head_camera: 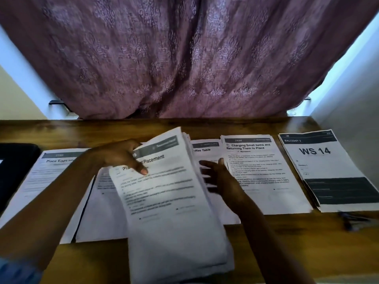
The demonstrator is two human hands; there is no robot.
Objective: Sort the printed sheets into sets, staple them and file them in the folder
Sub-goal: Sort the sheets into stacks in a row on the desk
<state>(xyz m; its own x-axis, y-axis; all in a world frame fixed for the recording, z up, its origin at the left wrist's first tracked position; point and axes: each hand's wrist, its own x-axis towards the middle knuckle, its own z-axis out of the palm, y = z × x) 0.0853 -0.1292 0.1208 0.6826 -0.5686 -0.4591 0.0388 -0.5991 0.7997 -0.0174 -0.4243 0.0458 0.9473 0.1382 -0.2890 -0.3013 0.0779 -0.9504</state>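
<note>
A thick stack of printed sheets (172, 212) is lifted at a tilt over the middle of the wooden table (287, 242). My left hand (121, 156) grips its top-left corner, thumb pressed on the top page. My right hand (221, 179) is at the stack's right edge with fingers spread and touching the page edges, gripping nothing. Sorted sheets lie in a row on the table: a "Place Eggs" sheet (47, 177) at left, a partly hidden sheet (102, 212), a "Coffee Table" sheet (205, 150), a "Charging Small Items" sheet (264, 177) and a "WS 14" pile (328, 171).
A dark flat object (16, 171) lies at the table's left edge; I cannot tell what it is. A small blurred dark item (352, 220) sits in front of the WS 14 pile. A purple patterned curtain (184, 58) hangs behind the table.
</note>
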